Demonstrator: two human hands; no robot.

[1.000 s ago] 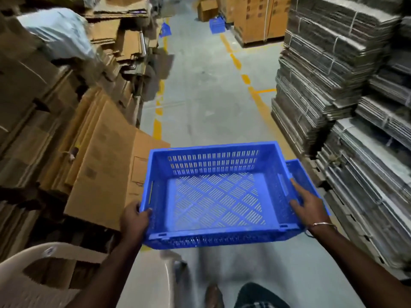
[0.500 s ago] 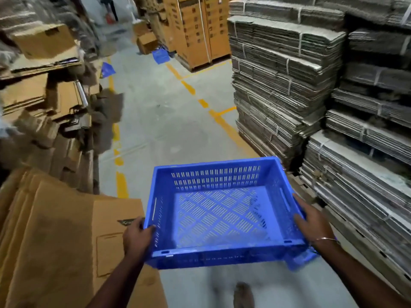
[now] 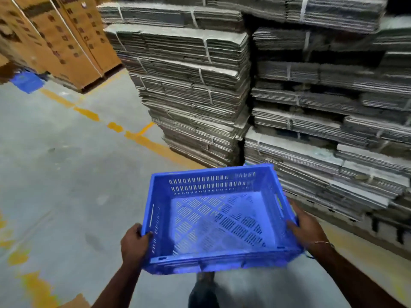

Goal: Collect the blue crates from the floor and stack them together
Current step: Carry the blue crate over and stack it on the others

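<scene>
Blue crate [image 3: 219,221] held level before me, above grey floor [image 3: 66,174]. My left hand [image 3: 135,243] grips near-left corner, thumb hooked over rim. My right hand [image 3: 308,227] clasps right wall, fingers curled inside. Both forearms extended. Second crate [image 3: 26,82] on floor far left. Bundled cardboard stacks [image 3: 311,107] just beside, right.

Left hand [image 3: 135,243]: forearm reaching forward from the lower edge, fingers wrapped over the left wall of the blue crate [image 3: 213,218], thumb outside. Right hand [image 3: 308,228]: forearm extended likewise, thin bracelet at the wrist, thumb over the right rim; its fingers appear curled beneath, though hidden.
</scene>
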